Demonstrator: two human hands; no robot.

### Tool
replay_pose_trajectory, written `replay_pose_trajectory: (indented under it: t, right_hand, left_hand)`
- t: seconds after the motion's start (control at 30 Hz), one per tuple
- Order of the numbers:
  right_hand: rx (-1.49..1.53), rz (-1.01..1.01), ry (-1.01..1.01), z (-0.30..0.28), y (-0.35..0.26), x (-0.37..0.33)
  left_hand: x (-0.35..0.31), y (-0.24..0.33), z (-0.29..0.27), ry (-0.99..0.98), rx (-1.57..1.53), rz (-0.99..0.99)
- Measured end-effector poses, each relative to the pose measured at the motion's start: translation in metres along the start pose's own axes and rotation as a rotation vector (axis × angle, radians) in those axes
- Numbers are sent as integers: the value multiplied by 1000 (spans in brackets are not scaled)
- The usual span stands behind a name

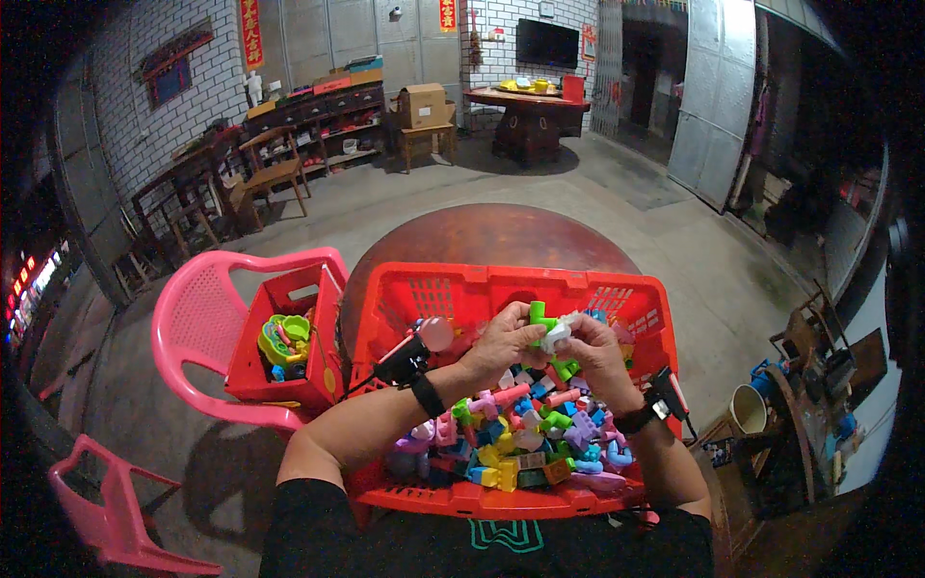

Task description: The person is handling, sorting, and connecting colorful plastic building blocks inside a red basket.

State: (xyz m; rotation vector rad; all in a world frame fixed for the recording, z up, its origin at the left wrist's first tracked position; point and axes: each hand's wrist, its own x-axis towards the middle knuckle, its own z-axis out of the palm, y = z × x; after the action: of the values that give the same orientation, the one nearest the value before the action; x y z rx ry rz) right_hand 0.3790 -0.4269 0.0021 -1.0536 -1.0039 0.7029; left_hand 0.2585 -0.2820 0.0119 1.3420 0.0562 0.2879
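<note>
My two hands meet above a large red plastic crate. The fingers of my left hand close round a bright green tube-like toy piece. My right hand pinches a white toy piece right against the green one; whether the two are joined cannot be made out. Below my hands, many-coloured toy building blocks fill the crate in a loose heap. Bands with small devices are strapped to both wrists.
The crate rests on a round brown table. To the left, a pink plastic chair carries a smaller red basket with colourful toys. Another pink chair stands nearer. A pale bucket is at the right.
</note>
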Motion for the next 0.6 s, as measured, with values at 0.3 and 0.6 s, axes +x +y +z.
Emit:
replay_pose_trajectory:
  t: [0.3, 0.6]
  right_hand:
    - [-121, -113, 120, 11, 21, 0]
    - [-51, -115, 149, 9, 23, -1]
  left_hand:
    - [-5, -11, 9, 148, 290, 100]
    - [-10, -6, 13, 119, 716, 236]
